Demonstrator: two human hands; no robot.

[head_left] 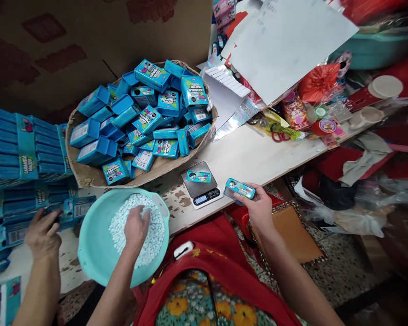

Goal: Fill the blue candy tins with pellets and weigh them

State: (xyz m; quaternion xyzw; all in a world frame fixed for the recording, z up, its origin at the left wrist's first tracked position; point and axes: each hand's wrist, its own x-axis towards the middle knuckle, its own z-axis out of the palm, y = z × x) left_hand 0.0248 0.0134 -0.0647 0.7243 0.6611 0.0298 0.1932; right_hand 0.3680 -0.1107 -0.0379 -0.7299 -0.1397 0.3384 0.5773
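Observation:
My left hand (136, 226) reaches down into a teal plastic bowl (95, 253), its fingers curled into the heap of small white candies (153, 235) there. My right hand (258, 208) grips a small blue candy box (240, 189) just off the table's front edge, to the right of a small digital scale (207, 194). Another blue box (199, 176) lies on the scale's plate. Behind the bowl, a round cardboard tray (88, 174) is piled with several more blue boxes (149, 113).
A co-worker's hand (42, 231) at the far left rests on stacked blue cartons (17, 149). Paper sheets (285, 40), wrappers and a red bag (318, 81) clutter the table's right end. Bags and cloth lie on the floor at the right.

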